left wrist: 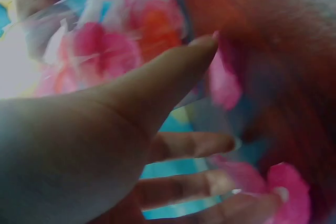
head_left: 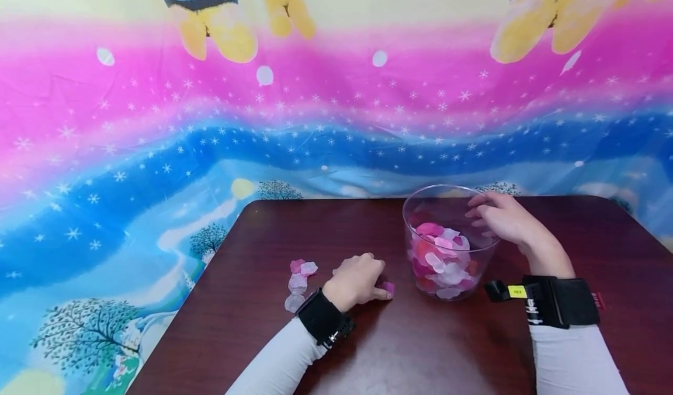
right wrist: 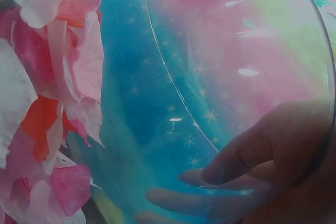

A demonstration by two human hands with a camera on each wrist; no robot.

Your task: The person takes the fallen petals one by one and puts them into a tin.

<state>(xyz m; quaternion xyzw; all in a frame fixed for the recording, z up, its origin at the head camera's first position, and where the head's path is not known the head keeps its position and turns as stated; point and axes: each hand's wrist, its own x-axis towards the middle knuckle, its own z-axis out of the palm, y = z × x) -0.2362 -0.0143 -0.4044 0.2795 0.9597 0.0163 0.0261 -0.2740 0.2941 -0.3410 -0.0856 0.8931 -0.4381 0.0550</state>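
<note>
Petals are filling the lower part of a clear plastic cup (head_left: 447,208) that is standing upright on the dark wooden table (head_left: 263,231), right of centre in the head view. The petals inside (head_left: 439,260) are pink, red and white, heaped loosely below the rim.

The right hand (head_left: 505,217) is grasping the cup from its right side, with fingers curling round the wall near the rim; in the right wrist view the fingers (right wrist: 247,156) are showing through the transparent wall, pressing against it, while the heap of petals (right wrist: 47,103) is lying at the left of that view.

The left hand (head_left: 357,281) is resting on the table just left of the cup, fingers curled downward, and is pinching a pink petal (head_left: 388,288) at its fingertips, right against the tabletop. In the left wrist view the thumb (left wrist: 173,72) is pointing toward the cup wall (left wrist: 105,40), and a pink petal (left wrist: 286,190) is sitting at the fingertips, though the picture is blurred.

A small cluster of loose petals (head_left: 298,278), pink and whitish, is lying on the table just left of the left hand. Black wrist bands (head_left: 323,319) are sitting on both forearms over pale sleeves. A bright cloth (head_left: 158,120) with pink and blue bands and stars is hanging behind the table.
</note>
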